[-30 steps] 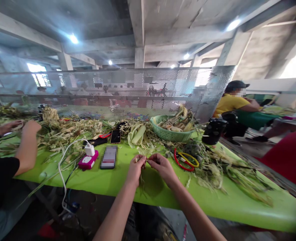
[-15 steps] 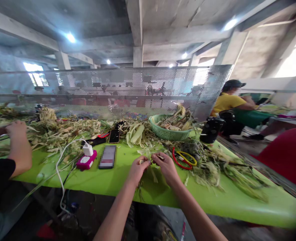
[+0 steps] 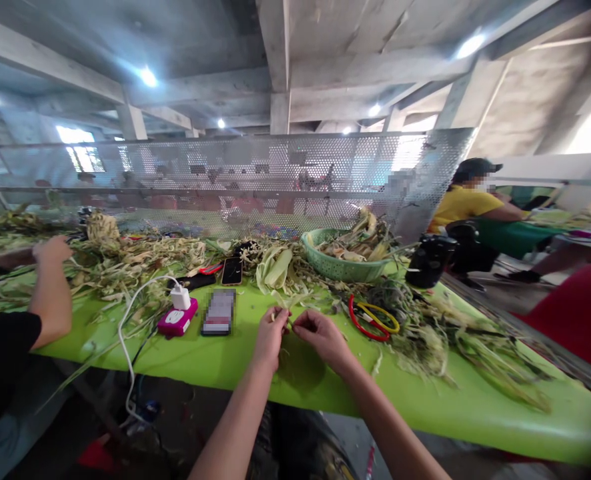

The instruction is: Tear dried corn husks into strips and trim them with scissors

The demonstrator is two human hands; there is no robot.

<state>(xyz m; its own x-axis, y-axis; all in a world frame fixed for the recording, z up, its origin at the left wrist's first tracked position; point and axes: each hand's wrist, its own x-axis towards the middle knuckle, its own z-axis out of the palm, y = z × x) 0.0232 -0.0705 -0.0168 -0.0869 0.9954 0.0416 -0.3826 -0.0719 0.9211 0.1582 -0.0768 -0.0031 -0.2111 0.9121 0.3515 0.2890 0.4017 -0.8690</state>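
- Since the earlier frame, the two hands have been drawn a touch closer together; the co-worker's hand [image 3: 53, 250] at far left has been shifted toward the husk heap.
- Husk strip [image 3: 289, 320]: held just above the near middle of the green table [image 3: 215, 363], spanning the small gap between both sets of fingertips.
- Left hand [image 3: 269, 335]: thumb and forefinger are pinched on one end of the strip, the other fingers curled under.
- Right hand [image 3: 321, 335]: fingertips are closed on the other end, knuckles up.
- Handling, as judged: the strip looks feather-light, dry, papery and limp, and it is likely to tear along its grain. It is best taken at the ends with fingertips only.
- Just beyond, pale green husks [image 3: 275, 267] lie ribbed and curled, with stringy dried leaves strewn across the table.
- Scissors [image 3: 374, 319] with red and yellow loop handles rest to the right, near the right hand.
- A woven green plastic basket [image 3: 343, 270] is filled with husks.
- To the left lie a phone [image 3: 219, 312] and a glossy pink power bank [image 3: 177, 321] with a white cable.
- A perforated metal screen [image 3: 275, 177] stands behind.
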